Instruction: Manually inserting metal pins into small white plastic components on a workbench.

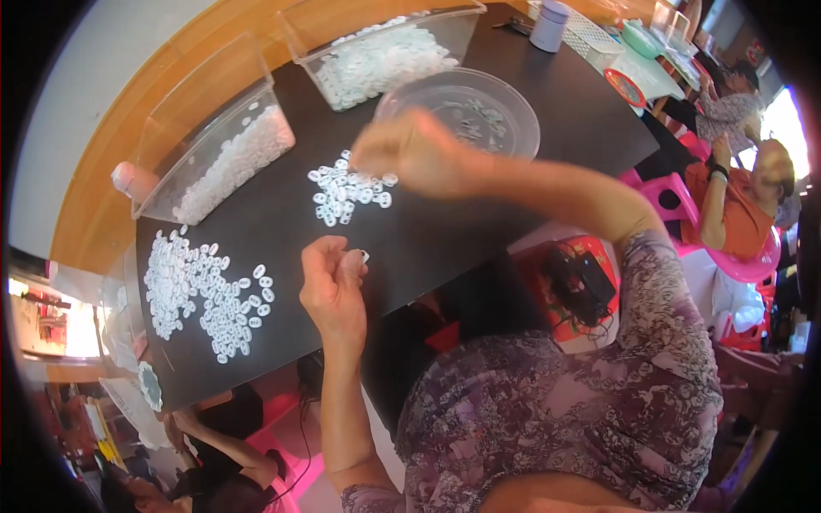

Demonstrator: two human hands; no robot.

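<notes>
My left hand (pixel 332 278) is raised at the table's near edge, its fingers curled. A small white oval piece (pixel 366 256) shows at its fingertips. Smeared by motion, my right hand (pixel 415 154) is over the right side of a small pile of white oval pieces (pixel 342 192) with dark marks. Its fingers are too blurred to tell what they hold. Just behind it sits a round clear tray (pixel 532 107) with small greyish-clear pieces (pixel 479 115) inside. Two larger heaps of white oval pieces (pixel 171 282) lie at the table's left.
Two clear bins stand at the back: the left bin (pixel 184 103) holds pinkish-white pieces, the middle bin (pixel 304 60) pale ones. A lavender cup (pixel 550 27) and a white basket (pixel 590 43) are on the dark table (pixel 590 111). Other people sit at right and lower left.
</notes>
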